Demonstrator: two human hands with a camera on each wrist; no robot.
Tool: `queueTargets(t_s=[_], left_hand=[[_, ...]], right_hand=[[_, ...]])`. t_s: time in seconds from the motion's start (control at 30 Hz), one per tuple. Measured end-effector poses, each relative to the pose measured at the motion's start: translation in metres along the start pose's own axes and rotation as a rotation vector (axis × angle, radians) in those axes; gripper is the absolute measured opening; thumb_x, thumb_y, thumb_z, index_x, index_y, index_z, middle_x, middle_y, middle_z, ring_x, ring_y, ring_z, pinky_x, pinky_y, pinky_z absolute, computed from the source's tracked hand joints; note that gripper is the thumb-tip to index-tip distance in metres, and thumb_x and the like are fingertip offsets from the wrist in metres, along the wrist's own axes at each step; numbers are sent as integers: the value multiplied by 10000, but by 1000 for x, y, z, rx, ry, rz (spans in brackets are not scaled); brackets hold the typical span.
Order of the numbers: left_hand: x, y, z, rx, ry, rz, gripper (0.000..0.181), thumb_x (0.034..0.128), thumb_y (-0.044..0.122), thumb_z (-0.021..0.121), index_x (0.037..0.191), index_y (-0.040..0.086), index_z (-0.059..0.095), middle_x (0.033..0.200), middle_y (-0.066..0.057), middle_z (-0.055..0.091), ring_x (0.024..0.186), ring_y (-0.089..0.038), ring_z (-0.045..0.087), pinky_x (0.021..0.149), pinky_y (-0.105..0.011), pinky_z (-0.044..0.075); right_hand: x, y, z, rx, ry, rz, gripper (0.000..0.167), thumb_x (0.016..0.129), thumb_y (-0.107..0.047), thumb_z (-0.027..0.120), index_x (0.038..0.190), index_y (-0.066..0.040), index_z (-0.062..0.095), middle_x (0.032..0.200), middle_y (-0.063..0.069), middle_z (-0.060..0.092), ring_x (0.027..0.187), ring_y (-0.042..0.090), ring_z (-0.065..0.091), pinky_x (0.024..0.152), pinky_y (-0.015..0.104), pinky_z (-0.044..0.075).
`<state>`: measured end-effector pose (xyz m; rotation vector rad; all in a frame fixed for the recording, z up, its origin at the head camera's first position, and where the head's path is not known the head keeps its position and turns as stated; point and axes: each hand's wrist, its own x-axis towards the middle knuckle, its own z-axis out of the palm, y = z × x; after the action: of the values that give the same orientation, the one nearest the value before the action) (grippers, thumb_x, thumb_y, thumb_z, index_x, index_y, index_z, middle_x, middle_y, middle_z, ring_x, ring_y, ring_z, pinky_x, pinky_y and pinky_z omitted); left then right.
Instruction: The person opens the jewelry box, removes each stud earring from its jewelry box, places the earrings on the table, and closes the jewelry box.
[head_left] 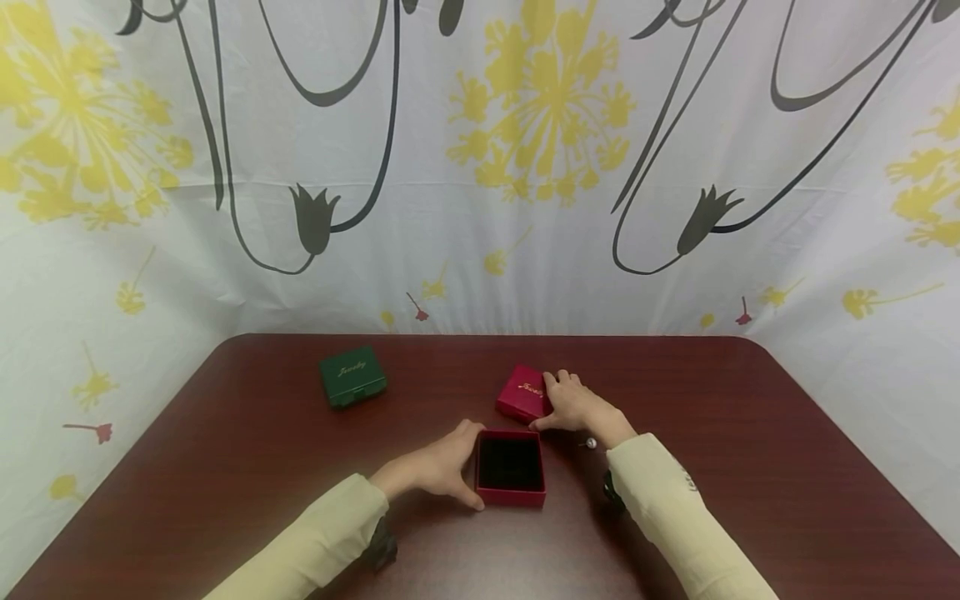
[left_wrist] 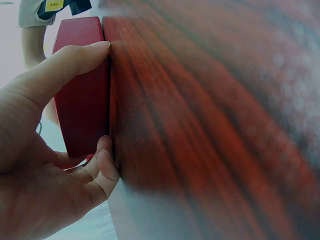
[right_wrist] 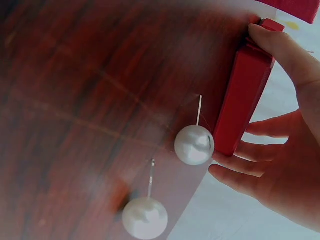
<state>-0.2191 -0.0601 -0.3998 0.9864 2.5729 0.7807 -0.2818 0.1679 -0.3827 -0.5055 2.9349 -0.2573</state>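
Observation:
A red square box [head_left: 512,499] with a black lining stands uncovered on the table, its inside facing up. My left hand [head_left: 442,462] holds it at its left side; in the left wrist view the thumb and fingers span the red box's wall [left_wrist: 82,112]. Just beyond lies a smaller closed red jewelry box [head_left: 522,394] with gold lettering. My right hand [head_left: 573,406] grips that one from the right, thumb at the near end and fingers at the far end. Beside it in the right wrist view lie two pearl stud earrings: one pearl [right_wrist: 194,145] closer to the box, another pearl [right_wrist: 145,218] farther off.
A green jewelry box [head_left: 352,377] sits closed at the back left of the dark wooden table [head_left: 262,450]. Behind the table hangs a white curtain [head_left: 420,150] with yellow and grey flowers.

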Motion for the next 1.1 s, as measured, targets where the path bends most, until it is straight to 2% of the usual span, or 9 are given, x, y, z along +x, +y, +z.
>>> queueTargets(t_s=[0.3, 0.53, 0.8, 1.1], left_hand=[[-1, 2, 0, 20, 6, 1, 900, 597, 258, 819, 1268, -40, 300, 1125, -63, 371, 1068, -183, 407, 925, -313, 373], [-1, 2, 0, 19, 5, -7, 906, 598, 262, 819, 1277, -30, 296, 1129, -50, 369, 1074, -173, 404, 927, -299, 371], [-2, 2, 0, 18, 14, 11, 902, 585, 251, 828, 1256, -51, 306, 1115, -72, 377, 1065, -193, 411, 919, -312, 373], [-1, 1, 1, 29, 7, -10, 916, 600, 269, 817, 1285, -36, 291, 1144, -60, 368, 1078, -176, 407, 924, -303, 374]], right_hand=[[-2, 2, 1, -6, 22, -6, 851, 705, -358, 716, 1285, 127, 326, 1133, 259, 418, 995, 338, 383, 814, 419, 425], [-5, 5, 0, -11, 46, -6, 843, 689, -356, 725, 1266, 129, 348, 1127, 260, 418, 985, 339, 383, 790, 419, 434], [-9, 7, -1, -20, 68, -13, 844, 663, -337, 739, 1251, 135, 361, 1106, 260, 422, 979, 343, 385, 769, 414, 446], [-15, 11, -4, -28, 101, -40, 844, 669, -350, 733, 1240, 152, 365, 1091, 262, 423, 961, 345, 388, 771, 414, 434]])
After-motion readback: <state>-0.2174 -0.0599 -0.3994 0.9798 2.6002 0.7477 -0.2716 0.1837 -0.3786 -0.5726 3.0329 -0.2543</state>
